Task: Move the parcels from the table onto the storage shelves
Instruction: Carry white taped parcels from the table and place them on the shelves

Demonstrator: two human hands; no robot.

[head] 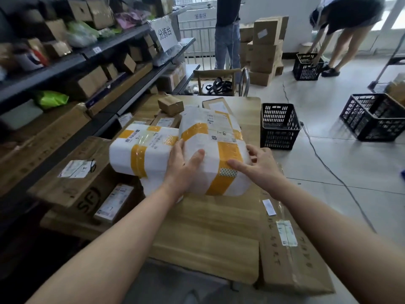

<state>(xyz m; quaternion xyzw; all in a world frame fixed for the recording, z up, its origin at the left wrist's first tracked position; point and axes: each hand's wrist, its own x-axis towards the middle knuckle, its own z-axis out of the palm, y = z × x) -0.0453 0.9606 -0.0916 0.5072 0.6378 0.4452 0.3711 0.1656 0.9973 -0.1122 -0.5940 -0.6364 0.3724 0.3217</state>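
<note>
A white foam parcel [210,137] wrapped in yellow tape sits in the middle of the wooden table [208,229], tilted on another parcel. My left hand [184,163] grips its near left edge, thumb on top. My right hand [256,161] touches its near right corner with fingers spread. A second white taped parcel [142,148] lies just to its left. Brown cartons, one a large box [72,178] with a white label, crowd the table's left side. The storage shelves [83,58] run along the left, stocked with boxes and bags.
A flat carton [291,249] leans at the table's right edge. Black crates [278,126] [374,117] stand on the floor to the right, with a cable running across it. Two people stand at the back near stacked cartons [265,51]. A chair [217,82] stands behind the table.
</note>
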